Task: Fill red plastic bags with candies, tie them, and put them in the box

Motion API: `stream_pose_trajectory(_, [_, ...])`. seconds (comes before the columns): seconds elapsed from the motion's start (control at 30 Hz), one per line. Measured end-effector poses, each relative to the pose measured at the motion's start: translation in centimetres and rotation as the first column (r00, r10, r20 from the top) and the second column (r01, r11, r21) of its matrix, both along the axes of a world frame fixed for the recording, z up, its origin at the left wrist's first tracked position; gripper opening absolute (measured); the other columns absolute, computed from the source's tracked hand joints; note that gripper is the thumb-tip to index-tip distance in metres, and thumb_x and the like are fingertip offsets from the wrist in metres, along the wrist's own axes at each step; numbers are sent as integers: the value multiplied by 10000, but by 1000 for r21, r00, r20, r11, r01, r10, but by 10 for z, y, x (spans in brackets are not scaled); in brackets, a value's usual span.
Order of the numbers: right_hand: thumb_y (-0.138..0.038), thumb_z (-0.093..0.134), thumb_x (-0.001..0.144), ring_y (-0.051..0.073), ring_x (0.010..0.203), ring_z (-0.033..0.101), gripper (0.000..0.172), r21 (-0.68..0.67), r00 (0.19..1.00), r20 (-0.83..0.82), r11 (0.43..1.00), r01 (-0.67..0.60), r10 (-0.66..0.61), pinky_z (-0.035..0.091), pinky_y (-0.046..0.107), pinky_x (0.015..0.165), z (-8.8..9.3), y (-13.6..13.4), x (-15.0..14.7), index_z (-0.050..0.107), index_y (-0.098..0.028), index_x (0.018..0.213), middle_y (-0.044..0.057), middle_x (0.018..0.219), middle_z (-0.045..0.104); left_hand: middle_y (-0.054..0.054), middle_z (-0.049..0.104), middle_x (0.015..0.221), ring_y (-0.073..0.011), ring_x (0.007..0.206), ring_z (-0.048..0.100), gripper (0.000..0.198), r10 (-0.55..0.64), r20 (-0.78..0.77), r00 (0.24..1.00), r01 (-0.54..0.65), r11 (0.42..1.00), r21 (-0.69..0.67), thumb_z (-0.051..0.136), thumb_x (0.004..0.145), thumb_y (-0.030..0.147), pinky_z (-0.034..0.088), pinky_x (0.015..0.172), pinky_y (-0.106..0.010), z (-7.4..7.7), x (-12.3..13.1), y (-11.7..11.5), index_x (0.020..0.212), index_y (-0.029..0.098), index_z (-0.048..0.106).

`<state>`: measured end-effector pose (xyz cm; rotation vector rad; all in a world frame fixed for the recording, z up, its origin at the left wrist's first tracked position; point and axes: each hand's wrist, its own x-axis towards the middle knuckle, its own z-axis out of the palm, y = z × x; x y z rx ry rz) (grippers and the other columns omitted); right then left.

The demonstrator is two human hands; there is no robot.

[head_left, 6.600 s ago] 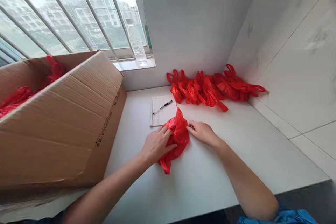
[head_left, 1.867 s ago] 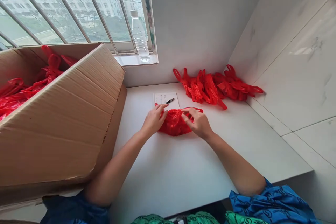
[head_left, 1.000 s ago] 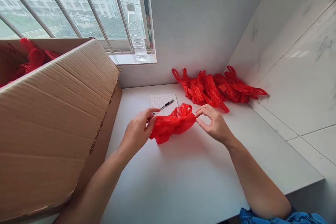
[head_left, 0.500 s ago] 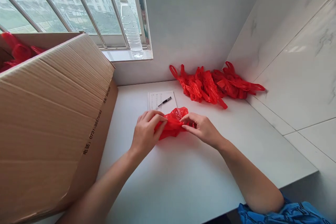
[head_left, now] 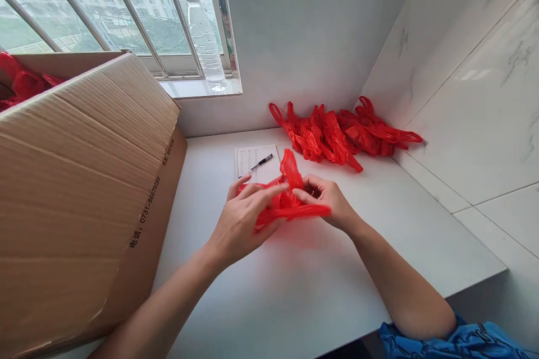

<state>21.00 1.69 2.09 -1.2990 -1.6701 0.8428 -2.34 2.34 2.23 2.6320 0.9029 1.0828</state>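
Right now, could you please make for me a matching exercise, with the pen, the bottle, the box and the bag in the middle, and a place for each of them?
1. pen
2. bottle
3. cardboard box
4. bag in the middle

A. standing on the window sill
B. between the left hand and the right hand
C. lying on the paper
D. at the picture's left, with red plastic inside

Pairs: 1-C; 2-A; 3-D; 4-B

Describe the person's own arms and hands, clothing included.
The left hand and right hand are bare, without gloves. Neither wrist shows a watch or bracelet. A blue sleeve with dark patterning shows by the right elbow; any left sleeve is out of view.
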Motion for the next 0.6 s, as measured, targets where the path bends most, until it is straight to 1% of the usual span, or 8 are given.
stream_pose_trajectory(0.07, [-477, 612, 855, 127, 581, 510, 279, -30, 980, -164, 993, 113, -116, 410, 246, 508, -5, 10, 10, 590, -204, 805, -20, 676, 570, 31, 693, 779, -158, 806, 639, 220, -38, -112, 993, 42, 999, 31, 509, 931, 221, 280, 1159, -463, 6, -4, -1, 1079, 307, 646])
stream_pose_trajectory(0.13, [-482, 653, 824, 117, 531, 483, 309, -36, 930, -260, 965, 260, -260, 390, 243, 483, -8, 21, 28, 561, -200, 736, -34, 601, 530, 37, 688, 757, -151, 762, 625, 248, -43, -189, 981, 48, 999, 24, 460, 921, 170, 298, 1144, -451, 12, -11, 1, 948, 304, 667])
stream_pose_trajectory(0.23, [-505, 680, 808, 101, 463, 388, 425, 17, 906, -176, 919, 394, -385, 330, 249, 445, -6, 26, 46, 469, -212, 584, -53, 496, 432, 33, 660, 738, -168, 756, 602, 200, 2, -264, 964, 5, 1000, 24, 473, 864, 151, 292, 1141, -472, 22, -20, 1, 843, 277, 628])
stream_pose_trajectory(0.37, [-511, 585, 896, 108, 453, 337, 513, 283, 887, -97, 841, 460, -452, 305, 270, 449, 12, 2, 30, 353, -233, 532, -46, 477, 376, 17, 636, 759, -177, 738, 582, 154, 19, -222, 975, -16, 1000, 17, 452, 803, 133, 318, 1125, -475, 29, -20, -6, 793, 253, 549])
stream_pose_trajectory(0.43, [-464, 532, 937, 132, 485, 424, 425, 437, 922, -95, 816, 378, -375, 377, 287, 492, 20, -15, 11, 425, -243, 590, -24, 521, 458, 8, 656, 820, -179, 752, 584, 167, -12, -167, 986, 10, 1000, -11, 433, 785, 118, 343, 1107, -470, 29, -16, -10, 804, 253, 529])
stream_pose_trajectory(0.5, [-386, 491, 964, 162, 606, 562, 280, 517, 983, 71, 849, 108, -168, 463, 306, 595, 21, -25, -8, 551, -244, 730, 14, 662, 607, -9, 676, 901, -187, 784, 589, 169, -52, -100, 994, 47, 997, -56, 417, 774, 107, 376, 1078, -467, 29, -13, -12, 789, 248, 508])
stream_pose_trajectory(0.57, [-316, 435, 992, 177, 736, 633, 218, 437, 951, 308, 886, -152, 11, 488, 307, 676, 14, -26, -22, 607, -246, 877, 33, 825, 684, -25, 683, 943, -196, 815, 598, 160, -99, -22, 995, 95, 987, -130, 399, 768, 110, 408, 1044, -461, 29, -13, -14, 759, 244, 483])
stream_pose_trajectory(0.6, [-298, 409, 1005, 181, 749, 642, 231, 360, 909, 415, 913, -193, 29, 481, 304, 668, 9, -24, -26, 612, -244, 909, 36, 851, 690, -26, 681, 911, -196, 799, 599, 155, -123, 15, 992, 123, 978, -171, 386, 766, 116, 421, 1029, -456, 30, -14, -14, 741, 244, 470])
